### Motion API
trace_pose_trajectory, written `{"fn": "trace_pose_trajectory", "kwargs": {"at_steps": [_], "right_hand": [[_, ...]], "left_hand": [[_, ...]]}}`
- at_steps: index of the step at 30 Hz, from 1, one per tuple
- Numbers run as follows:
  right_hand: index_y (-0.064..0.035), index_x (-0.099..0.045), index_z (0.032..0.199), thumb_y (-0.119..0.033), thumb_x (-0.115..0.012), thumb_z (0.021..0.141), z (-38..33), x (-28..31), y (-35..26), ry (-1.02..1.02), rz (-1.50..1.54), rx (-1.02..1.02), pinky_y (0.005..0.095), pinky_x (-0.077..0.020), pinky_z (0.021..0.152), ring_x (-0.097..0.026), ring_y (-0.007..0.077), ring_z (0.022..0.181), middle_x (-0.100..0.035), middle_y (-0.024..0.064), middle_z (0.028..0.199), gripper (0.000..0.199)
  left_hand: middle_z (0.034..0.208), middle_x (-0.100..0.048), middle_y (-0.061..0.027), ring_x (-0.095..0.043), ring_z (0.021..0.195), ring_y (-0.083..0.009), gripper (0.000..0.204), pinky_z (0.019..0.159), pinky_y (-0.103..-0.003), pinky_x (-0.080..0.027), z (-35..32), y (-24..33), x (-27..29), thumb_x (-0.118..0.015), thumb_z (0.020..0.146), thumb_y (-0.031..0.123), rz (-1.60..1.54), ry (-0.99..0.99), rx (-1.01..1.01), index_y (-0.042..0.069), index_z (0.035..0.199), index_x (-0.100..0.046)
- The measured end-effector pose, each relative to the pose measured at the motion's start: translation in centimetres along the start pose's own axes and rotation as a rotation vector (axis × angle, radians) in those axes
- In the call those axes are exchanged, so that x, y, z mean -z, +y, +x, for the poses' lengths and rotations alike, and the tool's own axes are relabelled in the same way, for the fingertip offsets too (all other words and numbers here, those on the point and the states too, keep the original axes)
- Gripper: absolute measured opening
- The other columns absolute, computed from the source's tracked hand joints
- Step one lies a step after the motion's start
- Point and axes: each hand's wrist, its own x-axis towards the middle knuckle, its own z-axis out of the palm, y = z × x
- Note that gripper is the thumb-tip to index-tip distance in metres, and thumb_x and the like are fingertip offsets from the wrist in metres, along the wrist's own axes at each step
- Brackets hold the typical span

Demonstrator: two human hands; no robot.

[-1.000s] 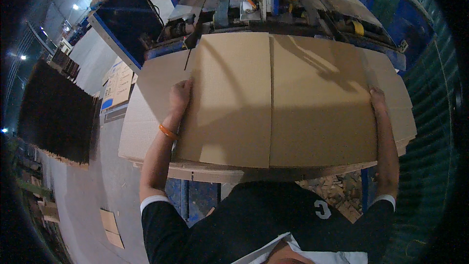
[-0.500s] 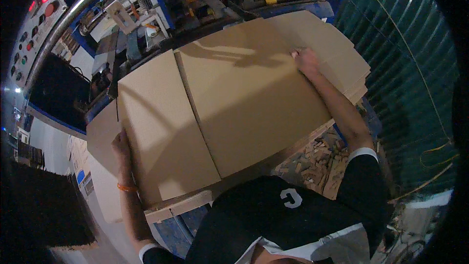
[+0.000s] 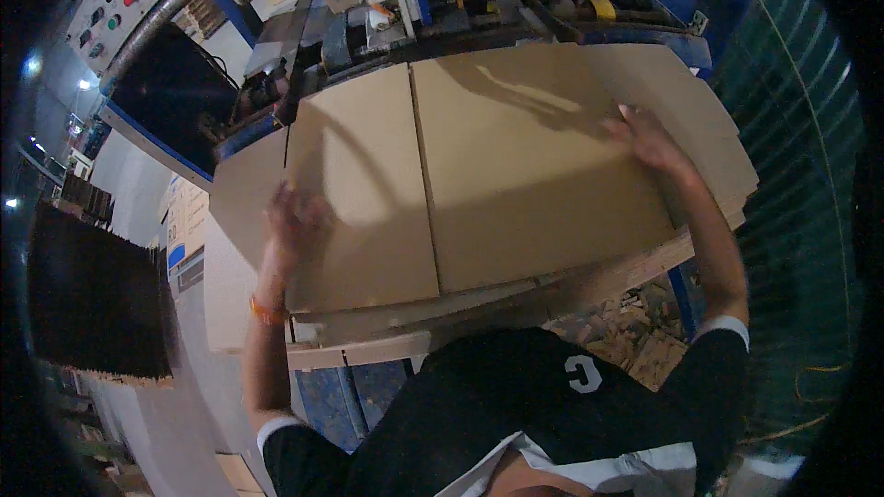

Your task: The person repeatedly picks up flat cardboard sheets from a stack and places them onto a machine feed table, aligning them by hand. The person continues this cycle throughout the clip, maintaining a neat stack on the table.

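A large flat brown cardboard sheet (image 3: pixel 525 184), with a slot and crease line dividing it, lies on a stack before me. My left hand (image 3: pixel 296 221), blurred, is over the panel left of the crease, its fingers loosely apart. Over the sheet's right part my right hand (image 3: pixel 647 138) has its thumb and fingers apart, with nothing gripped between them. Whether the fingertips touch the board I cannot tell. More cardboard layers (image 3: pixel 723 129) jut out at the right, and another flap (image 3: pixel 244 193) shows at the left.
A machine with dark rollers and a yellow ring (image 3: pixel 599 9) stands along the far edge. A control panel (image 3: pixel 120 0) with buttons and a metal rail are at the upper left. Green corrugated sheeting (image 3: pixel 792 184) borders the right. Cardboard scraps (image 3: pixel 635 327) lie below the wooden support.
My left hand has gone from a closed grip at the sheet's left edge to loose fingers over the panel. My right hand has opened. The whole view has shifted.
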Motion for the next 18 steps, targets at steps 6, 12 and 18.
{"fn": "trace_pose_trajectory", "kwargs": {"at_steps": [6,12,18], "right_hand": [[-0.0135,-0.041,0.132,-0.050,-0.068,0.065,-13.6,-0.6,-1.0,-0.097,-0.419,0.253,0.0530,-0.0131,0.107,-0.016,0.0365,0.134,-0.027,0.0128,0.143,0.081],[-0.0173,-0.043,0.132,-0.052,-0.072,0.060,-9.7,-1.5,0.7,-0.084,-0.361,0.494,0.0506,-0.0176,0.107,-0.022,0.0356,0.132,-0.033,0.0112,0.140,0.085],[-0.0184,-0.046,0.129,-0.049,-0.063,0.073,-0.9,-1.0,1.2,-0.117,-0.363,0.442,0.0503,-0.0226,0.105,-0.027,0.0330,0.130,-0.039,0.0109,0.136,0.066]], "left_hand": [[0.142,-0.027,-0.0178,-0.025,0.132,-0.0289,0.094,0.106,-0.049,-0.020,-13.3,7.6,-1.3,-0.074,0.063,0.047,0.566,-0.335,-0.487,0.006,0.136,-0.031],[0.130,-0.046,-0.0152,-0.043,0.121,-0.0314,0.069,0.100,-0.044,-0.034,-8.9,6.0,-0.2,-0.067,0.072,0.034,0.666,-0.164,-0.721,0.004,0.129,-0.043],[0.127,-0.049,-0.0121,-0.050,0.114,-0.0287,0.054,0.092,-0.037,-0.044,-4.0,3.3,-0.2,-0.060,0.077,0.015,0.732,0.055,-0.911,0.005,0.128,-0.044]]}}
